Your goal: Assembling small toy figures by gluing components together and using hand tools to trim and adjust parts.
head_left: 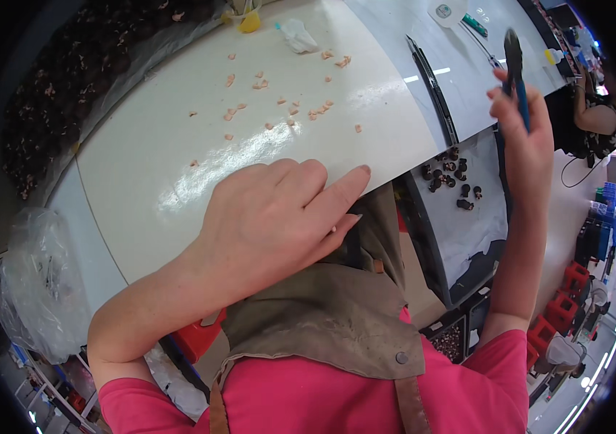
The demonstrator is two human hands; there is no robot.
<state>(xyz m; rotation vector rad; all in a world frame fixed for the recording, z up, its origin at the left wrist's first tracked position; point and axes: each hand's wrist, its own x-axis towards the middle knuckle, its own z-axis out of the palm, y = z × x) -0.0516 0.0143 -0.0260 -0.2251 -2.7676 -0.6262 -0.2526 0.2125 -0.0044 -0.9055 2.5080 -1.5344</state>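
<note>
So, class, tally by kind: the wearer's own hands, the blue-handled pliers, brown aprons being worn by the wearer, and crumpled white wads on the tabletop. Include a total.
Hands: 2 (left hand, right hand)
Blue-handled pliers: 1
Brown apron: 1
Crumpled white wad: 1
Total: 5

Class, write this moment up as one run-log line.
left hand: at white table's near edge, grip unclear | right hand: holding blue-handled pliers | table: pale bits scattered | tray at right: small dark pieces

Pliers [513, 54] look metal, tabletop [141, 137] v. smooth & glossy, apron [315, 311] matt cloth (w/ creases).
</note>
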